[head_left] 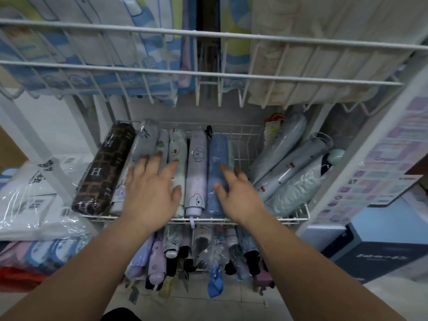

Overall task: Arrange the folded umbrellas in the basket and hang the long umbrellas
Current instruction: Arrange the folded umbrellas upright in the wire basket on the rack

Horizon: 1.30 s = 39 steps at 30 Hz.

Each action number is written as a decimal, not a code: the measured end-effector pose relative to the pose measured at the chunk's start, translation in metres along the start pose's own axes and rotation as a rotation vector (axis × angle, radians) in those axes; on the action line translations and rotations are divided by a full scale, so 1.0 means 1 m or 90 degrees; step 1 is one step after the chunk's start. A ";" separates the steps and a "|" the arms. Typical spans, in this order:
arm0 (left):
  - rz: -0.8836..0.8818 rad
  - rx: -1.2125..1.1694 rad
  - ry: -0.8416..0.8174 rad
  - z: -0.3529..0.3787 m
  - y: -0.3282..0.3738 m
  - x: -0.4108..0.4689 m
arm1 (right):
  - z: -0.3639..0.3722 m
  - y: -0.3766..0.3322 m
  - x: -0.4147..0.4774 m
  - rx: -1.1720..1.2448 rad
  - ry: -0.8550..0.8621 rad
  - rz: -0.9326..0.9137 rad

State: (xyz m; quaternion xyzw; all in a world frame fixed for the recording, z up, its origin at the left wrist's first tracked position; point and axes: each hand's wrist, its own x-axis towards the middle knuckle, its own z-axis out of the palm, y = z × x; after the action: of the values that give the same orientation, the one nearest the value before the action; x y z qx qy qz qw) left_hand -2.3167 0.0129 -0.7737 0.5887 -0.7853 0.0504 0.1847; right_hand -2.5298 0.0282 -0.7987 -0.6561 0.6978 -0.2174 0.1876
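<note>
Left hand (150,188) and right hand (238,195) spread open over white wire basket (243,220); plastic-sleeved blue folded umbrella (216,163) likely light, slippery; grip mid-barrel.

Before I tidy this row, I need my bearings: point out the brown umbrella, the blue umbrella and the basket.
brown umbrella (104,169), head view, middle of its wrapped body.
blue umbrella (216,154), head view, upper body above the right hand.
basket (245,140), head view, bare back wall wires.
</note>
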 end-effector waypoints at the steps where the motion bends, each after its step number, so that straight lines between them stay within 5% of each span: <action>1: 0.021 -0.035 -0.006 0.000 0.014 -0.001 | -0.006 0.002 -0.010 0.024 0.075 -0.022; 5: 0.103 -0.231 -0.064 0.010 0.070 -0.001 | -0.028 0.022 -0.048 0.099 0.348 -0.033; 9: 0.144 -0.364 -0.148 0.024 0.119 0.013 | -0.035 0.049 -0.076 0.148 0.456 0.055; 16: 0.101 -0.429 -0.251 0.048 0.171 0.036 | -0.032 0.070 -0.096 0.181 0.455 0.115; 25: 0.081 -0.349 -0.262 0.060 0.193 0.052 | -0.025 0.056 -0.091 0.307 0.435 0.139; 39: -0.019 -0.553 -0.350 0.057 0.181 0.072 | -0.028 0.057 -0.082 0.285 0.414 0.125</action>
State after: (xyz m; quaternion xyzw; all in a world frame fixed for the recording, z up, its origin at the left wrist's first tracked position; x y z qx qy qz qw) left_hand -2.5175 -0.0149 -0.7759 0.4605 -0.7448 -0.4397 0.1998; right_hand -2.5876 0.1138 -0.8085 -0.4263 0.7156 -0.5411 0.1154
